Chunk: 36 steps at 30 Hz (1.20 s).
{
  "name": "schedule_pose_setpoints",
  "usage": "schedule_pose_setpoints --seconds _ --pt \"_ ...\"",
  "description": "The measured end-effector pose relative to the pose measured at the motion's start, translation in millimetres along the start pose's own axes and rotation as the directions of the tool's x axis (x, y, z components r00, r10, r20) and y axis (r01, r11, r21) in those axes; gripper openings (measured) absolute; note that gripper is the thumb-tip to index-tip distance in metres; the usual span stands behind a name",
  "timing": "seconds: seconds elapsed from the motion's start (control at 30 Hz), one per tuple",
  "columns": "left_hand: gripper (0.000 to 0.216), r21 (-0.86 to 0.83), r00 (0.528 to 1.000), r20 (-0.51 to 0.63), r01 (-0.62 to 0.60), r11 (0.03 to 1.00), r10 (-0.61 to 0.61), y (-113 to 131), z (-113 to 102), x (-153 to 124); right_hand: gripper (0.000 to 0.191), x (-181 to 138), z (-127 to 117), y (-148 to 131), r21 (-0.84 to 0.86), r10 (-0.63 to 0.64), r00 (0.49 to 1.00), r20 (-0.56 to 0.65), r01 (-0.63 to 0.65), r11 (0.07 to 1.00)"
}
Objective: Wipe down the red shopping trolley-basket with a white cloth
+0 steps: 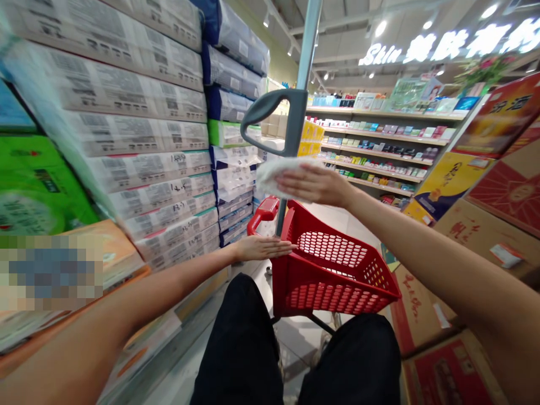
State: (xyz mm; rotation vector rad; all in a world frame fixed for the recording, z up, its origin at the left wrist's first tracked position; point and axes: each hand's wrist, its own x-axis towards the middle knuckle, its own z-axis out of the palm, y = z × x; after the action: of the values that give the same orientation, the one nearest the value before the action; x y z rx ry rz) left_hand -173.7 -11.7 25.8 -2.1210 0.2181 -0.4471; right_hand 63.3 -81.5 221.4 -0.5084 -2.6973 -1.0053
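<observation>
While my right hand (314, 184) presses a white crumpled cloth (274, 171) flat against the grey pole handle (278, 121), my left hand (261, 247), fingers spread flat, touches the red plastic shopping basket (333, 270).

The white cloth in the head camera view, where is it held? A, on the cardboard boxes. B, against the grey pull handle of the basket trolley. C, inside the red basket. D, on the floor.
B: the right hand presses the crumpled white cloth against the base of the grey plastic pull handle, above the red plastic basket.

Glossy red plastic basket (337, 270), seemingly perforated
</observation>
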Motion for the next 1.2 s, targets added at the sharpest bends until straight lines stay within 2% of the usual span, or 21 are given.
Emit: schedule_pose_setpoints --seconds 0.07,0.1,0.17,0.2,0.23,0.3,0.33,0.37,0.4,0.47,0.57,0.63,0.7,0.8,0.87,1.0,1.07,1.13,1.2 --pt "0.07 0.04 1.0 0.007 -0.013 0.999 0.013 -2 -4 2 0.054 2 -17 8 -0.014 0.145 0.987 -0.072 -0.146 0.989" --pt "0.07 0.042 1.0 0.016 -0.019 0.999 0.018 -2 -5 2 0.053 -1 -17 4 -0.014 0.207 0.972 -0.113 -0.21 0.978" --pt "0.069 0.016 0.999 0.034 -0.017 1.0 0.016 1 -7 2 0.052 -16 0 -22 0.003 0.345 0.912 -0.223 -0.353 0.935" --pt "0.067 -0.003 0.999 0.048 0.013 1.0 -0.013 4 -8 2 0.052 -26 15 -42 0.028 0.44 0.847 -0.299 -0.453 0.891" --pt "0.065 -0.021 0.996 0.064 0.061 0.998 -0.059 9 -10 1 0.051 -37 33 -65 0.075 0.553 0.745 -0.374 -0.57 0.818" --pt "0.061 -0.044 0.968 0.11 0.232 0.972 -0.226 23 -13 1 0.052 -59 73 -114 0.223 0.754 0.488 -0.439 -0.754 0.618" --pt "0.061 -0.056 0.946 0.122 0.309 0.949 -0.301 33 -15 1 0.054 -69 92 -139 0.306 0.821 0.385 -0.421 -0.792 0.528" --pt "0.061 -0.073 0.926 0.14 0.363 0.929 -0.351 42 -18 2 0.057 -77 110 -161 0.38 0.86 0.325 -0.393 -0.795 0.474" --pt "0.061 -0.085 0.903 0.161 0.414 0.906 -0.398 53 -21 4 0.061 -82 126 -181 0.442 0.881 0.288 -0.375 -0.78 0.443" --pt "0.064 -0.1 0.845 0.2 0.521 0.848 -0.496 72 -27 12 0.07 -82 149 -212 0.51 0.91 0.245 -0.334 -0.765 0.393" --pt "0.065 -0.113 0.747 0.237 0.656 0.746 -0.621 94 -33 28 0.078 -63 164 -237 0.511 0.956 0.157 -0.249 -0.817 0.268" --pt "0.064 -0.125 0.7 0.233 0.71 0.693 -0.675 100 -35 38 0.079 -46 165 -242 0.494 0.968 0.149 -0.204 -0.837 0.233" --pt "0.064 -0.142 0.668 0.238 0.742 0.655 -0.705 100 -35 45 0.078 -34 162 -244 0.468 0.967 0.182 -0.178 -0.849 0.246" --pt "0.065 -0.161 0.649 0.285 0.758 0.632 -0.705 95 -37 50 0.077 -43 156 -250 0.365 0.963 0.238 -0.127 -0.891 0.268" --pt "0.064 -0.173 0.656 0.336 0.749 0.64 -0.676 91 -40 51 0.076 -69 149 -258 0.249 0.971 0.228 -0.068 -0.939 0.237" --pt "0.061 -0.195 0.655 0.398 0.745 0.638 -0.642 91 -44 57 0.07 -139 135 -280 0.038 0.994 0.112 -0.01 -0.993 0.112" --pt "0.062 -0.196 0.636 0.409 0.761 0.618 -0.654 94 -45 61 0.068 -157 130 -286 -0.009 0.999 0.047 -0.01 -0.999 0.047" --pt "0.063 -0.198 0.615 0.411 0.781 0.593 -0.673 97 -45 64 0.069 -153 130 -286 -0.02 1.0 -0.013 -0.011 -1.0 -0.013" --pt "0.065 -0.2 0.596 0.406 0.797 0.569 -0.693 100 -45 66 0.071 -128 135 -278 0.006 0.999 -0.036 -0.002 -0.999 -0.036"
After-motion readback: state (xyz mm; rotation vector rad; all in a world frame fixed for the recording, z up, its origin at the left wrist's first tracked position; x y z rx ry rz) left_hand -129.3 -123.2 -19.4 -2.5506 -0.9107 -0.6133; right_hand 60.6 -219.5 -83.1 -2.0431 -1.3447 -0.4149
